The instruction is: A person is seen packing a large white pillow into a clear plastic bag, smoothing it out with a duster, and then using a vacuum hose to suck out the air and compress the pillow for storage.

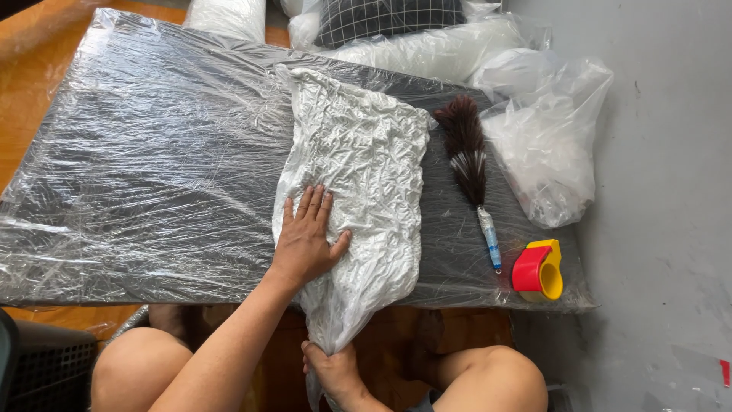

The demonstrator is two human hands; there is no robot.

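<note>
A crumpled white pillow insert in clear plastic (358,160) lies across a low black table wrapped in plastic film (152,168). My left hand (306,236) presses flat on the lower part of the white bundle, fingers spread. My right hand (332,370) is below the table's near edge, gripping the bundle's hanging bottom end. My knees show at the bottom of the view.
A brown feather duster with a blue handle (471,164) lies right of the bundle. A red and yellow tape dispenser (538,269) sits at the table's near right corner. An empty clear plastic bag (545,133) and more pillows (427,38) lie at the back right. Grey floor runs along the right.
</note>
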